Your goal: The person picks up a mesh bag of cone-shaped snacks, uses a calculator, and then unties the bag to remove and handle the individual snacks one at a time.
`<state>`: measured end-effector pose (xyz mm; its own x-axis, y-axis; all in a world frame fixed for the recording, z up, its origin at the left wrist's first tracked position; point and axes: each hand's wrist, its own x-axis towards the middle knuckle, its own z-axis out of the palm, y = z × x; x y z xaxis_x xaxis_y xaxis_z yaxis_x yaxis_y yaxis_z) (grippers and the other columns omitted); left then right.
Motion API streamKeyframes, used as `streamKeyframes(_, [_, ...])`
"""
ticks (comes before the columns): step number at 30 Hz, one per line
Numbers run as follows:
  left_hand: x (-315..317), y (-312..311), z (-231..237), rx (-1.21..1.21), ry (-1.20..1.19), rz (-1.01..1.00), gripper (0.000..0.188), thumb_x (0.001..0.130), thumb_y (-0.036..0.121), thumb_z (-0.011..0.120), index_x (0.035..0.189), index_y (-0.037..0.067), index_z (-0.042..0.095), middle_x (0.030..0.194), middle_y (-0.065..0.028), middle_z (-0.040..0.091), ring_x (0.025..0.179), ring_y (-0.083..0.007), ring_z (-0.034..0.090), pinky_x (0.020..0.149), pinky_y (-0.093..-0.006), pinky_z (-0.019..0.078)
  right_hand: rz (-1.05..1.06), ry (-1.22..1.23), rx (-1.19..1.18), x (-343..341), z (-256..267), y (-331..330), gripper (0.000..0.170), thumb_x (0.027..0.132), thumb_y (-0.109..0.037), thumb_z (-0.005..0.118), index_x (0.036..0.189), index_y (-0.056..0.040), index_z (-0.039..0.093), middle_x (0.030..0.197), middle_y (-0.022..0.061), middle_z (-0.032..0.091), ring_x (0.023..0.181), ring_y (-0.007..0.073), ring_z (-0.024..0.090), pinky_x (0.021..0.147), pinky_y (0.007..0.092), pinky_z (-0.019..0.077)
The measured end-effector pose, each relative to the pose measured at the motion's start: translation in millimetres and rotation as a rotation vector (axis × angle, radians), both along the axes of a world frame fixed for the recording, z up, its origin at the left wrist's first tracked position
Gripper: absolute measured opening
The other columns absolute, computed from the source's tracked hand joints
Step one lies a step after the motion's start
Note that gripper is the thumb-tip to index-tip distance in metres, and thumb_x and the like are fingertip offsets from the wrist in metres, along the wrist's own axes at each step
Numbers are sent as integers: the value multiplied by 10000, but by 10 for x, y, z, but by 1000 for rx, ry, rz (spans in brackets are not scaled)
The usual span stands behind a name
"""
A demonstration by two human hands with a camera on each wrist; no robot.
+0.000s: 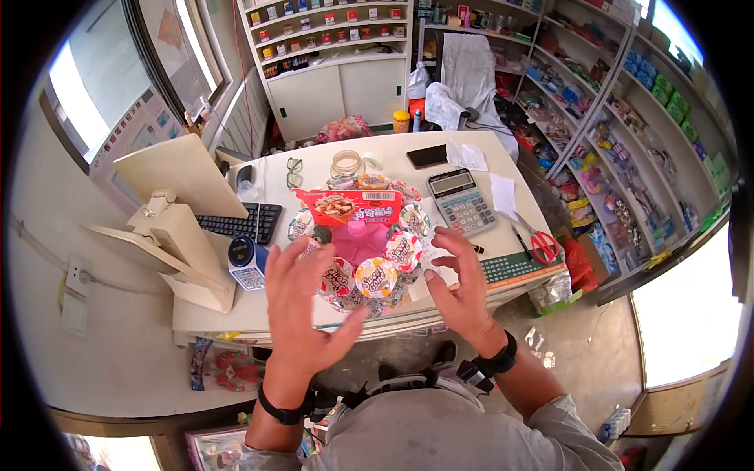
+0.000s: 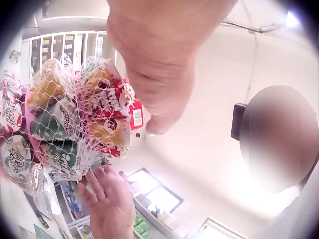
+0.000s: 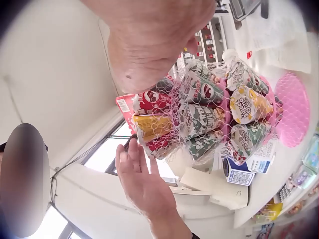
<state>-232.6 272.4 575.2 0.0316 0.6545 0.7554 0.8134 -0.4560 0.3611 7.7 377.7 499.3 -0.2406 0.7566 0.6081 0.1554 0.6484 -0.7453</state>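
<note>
A tiered pink rack of cone-shaped snack packs, wrapped in white netting, stands upright on the desk. A red header card rises above its pink centre. My left hand is held at the rack's near left side, thumb spread away from the fingers. On the opposite side is my right hand, fingers slightly bent. Neither hand grips anything. In the left wrist view the right hand has its fingertips close by the netting. The right wrist view shows the left hand with fingers extended near the red and yellow packs.
Right of the rack lie a calculator, red-handled scissors and a black phone. To the left are a keyboard, a monitor and a blue QR-code box. Tape rolls and glasses sit behind.
</note>
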Motion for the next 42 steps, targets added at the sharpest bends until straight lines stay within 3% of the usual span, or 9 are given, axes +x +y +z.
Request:
streamKeyframes(9, [193,171,55,-94,272,51,638,711,173,865,1297,80,630,1276,-108,656,1334,-365,543,1202,-612,278,2,-363,516,3,460,-66,556,771,-136,743,1312,-48,656,1484,153,555,1350,400,533,1084,500,463])
streamKeyframes(14, [194,118,201,-127,-40,-84,597,709,141,844,1259,82,620,1224,-90,683,1311,-365,556,1213,-593,275,3,-385,502,-31,483,-61,513,784,-129,740,1284,-46,663,1442,136,576,1365,392,510,1081,519,454])
streamKeyframes(16, [315,33,204,-100,-752,-218,553,821,66,765,1333,-10,569,1271,-140,674,1255,-254,624,1140,-460,448,10,-374,506,-2,496,-60,496,786,-127,742,1269,-45,667,1429,137,580,1363,392,507,1079,521,453])
streamKeyframes(21, [306,-115,429,-155,-1004,-280,580,976,238,709,1454,-33,525,1343,-162,643,1182,-233,676,1008,-399,565,51,-197,530,135,613,-24,430,791,-91,744,1213,-47,679,1323,151,641,1243,379,593,1004,490,508])
streamKeyframes(24, [529,-144,404,-314,-1029,-285,608,979,294,739,1455,-29,544,1318,-142,673,1136,-220,698,942,-356,599,198,28,245,334,627,-103,347,827,-75,742,1168,-49,685,1167,156,695,1034,307,683,861,416,563])
streamKeyframes(25, [633,-138,413,-338,-1018,-272,610,977,294,744,1454,-30,545,1288,-130,683,1105,-205,703,917,-343,605,363,72,-66,437,644,-186,252,949,-136,707,1181,-44,668,1068,118,723,867,198,694,727,327,557])
streamKeyframes(28, [1064,-26,449,-368,-1086,-279,573,958,206,767,1445,-18,565,1176,-96,715,980,-134,700,808,-283,601,808,240,-866,729,738,-288,260,1053,-195,631,1236,-11,642,1104,120,738,868,161,706,649,276,529])
streamKeyframes(33, [1603,197,280,-461,-1047,-333,587,969,126,751,1495,10,519,1079,-83,711,913,-122,687,844,-296,601,961,305,-1082,1188,632,-237,296,1079,-257,605,1262,-26,634,984,119,754,785,161,718,633,267,538])
streamKeyframes(42, [2606,692,-313,-647,-1294,-491,387,1022,149,674,1382,30,596,1246,-107,700,1091,-213,693,945,-383,584,463,369,-857,1929,289,-90,217,974,-136,759,1077,-24,604,828,38,704,671,72,641,521,210,451])
